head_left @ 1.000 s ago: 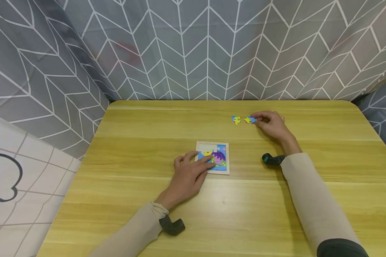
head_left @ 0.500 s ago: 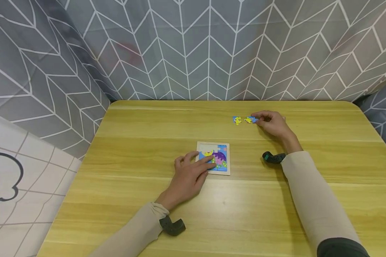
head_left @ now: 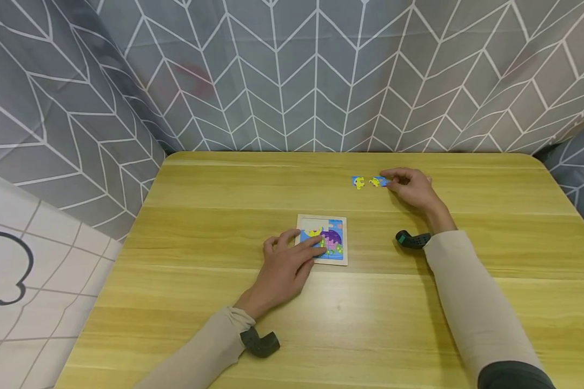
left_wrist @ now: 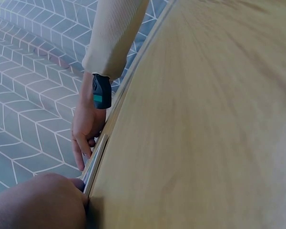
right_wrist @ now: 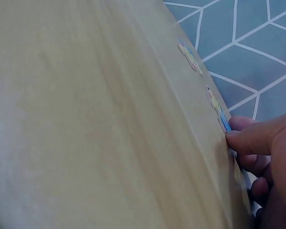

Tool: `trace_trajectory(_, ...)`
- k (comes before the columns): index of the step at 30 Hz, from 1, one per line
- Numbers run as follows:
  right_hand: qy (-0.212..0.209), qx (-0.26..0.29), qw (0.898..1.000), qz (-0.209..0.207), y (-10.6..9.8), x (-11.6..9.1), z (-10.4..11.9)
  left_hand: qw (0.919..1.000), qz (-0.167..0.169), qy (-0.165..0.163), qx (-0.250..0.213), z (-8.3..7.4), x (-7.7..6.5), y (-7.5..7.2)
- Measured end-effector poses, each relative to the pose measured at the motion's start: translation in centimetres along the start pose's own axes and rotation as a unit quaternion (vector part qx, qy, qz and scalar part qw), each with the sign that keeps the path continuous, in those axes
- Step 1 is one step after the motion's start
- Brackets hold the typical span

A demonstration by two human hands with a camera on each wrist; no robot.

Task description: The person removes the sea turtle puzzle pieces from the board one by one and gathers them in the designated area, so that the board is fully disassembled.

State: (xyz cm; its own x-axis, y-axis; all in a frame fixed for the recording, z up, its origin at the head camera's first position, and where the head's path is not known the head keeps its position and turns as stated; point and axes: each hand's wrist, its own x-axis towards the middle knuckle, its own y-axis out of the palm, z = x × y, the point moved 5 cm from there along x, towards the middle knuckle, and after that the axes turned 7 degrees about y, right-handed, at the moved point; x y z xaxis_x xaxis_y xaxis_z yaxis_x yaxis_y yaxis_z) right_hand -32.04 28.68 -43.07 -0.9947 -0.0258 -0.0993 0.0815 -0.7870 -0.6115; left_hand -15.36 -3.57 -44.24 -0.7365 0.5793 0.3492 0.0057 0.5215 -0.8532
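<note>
A small jigsaw puzzle in a pale wooden tray (head_left: 345, 254) lies mid-table, its upper left part bare of pieces. My left hand (head_left: 284, 270) rests over its left side, fingers spread and fairly straight, fingertips on the fitted pieces; they hide the lower left of the picture. Near the far edge my right hand (head_left: 411, 189) pinches the right end of a blue and yellow puzzle piece (head_left: 377, 181) between thumb and fingertips. Another yellow and blue puzzle piece (head_left: 358, 182) lies just left of it. In the right wrist view, the thumb (right_wrist: 252, 138) covers the held piece's near end.
The wooden table (head_left: 199, 216) reaches back to a grey curtain (head_left: 297, 81) with white zigzag lines. White tiling (head_left: 39, 281) shows at the left. A dark device sits on each wrist, the left one (head_left: 260, 343) close over the tabletop.
</note>
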Motion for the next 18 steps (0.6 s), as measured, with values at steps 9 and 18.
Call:
trace_trajectory(9, -0.029, -0.001, 1.000, -0.011, 0.16, -0.23, 0.18, 1.0000, 0.003, -0.002, -0.001, 0.00, -0.12, 0.04)
trace_trajectory(18, -0.038, -0.010, 0.999, -0.025, 0.21, -0.21, 0.16, 1.0000, 0.003, -0.002, -0.002, -0.01, -0.06, -0.01)
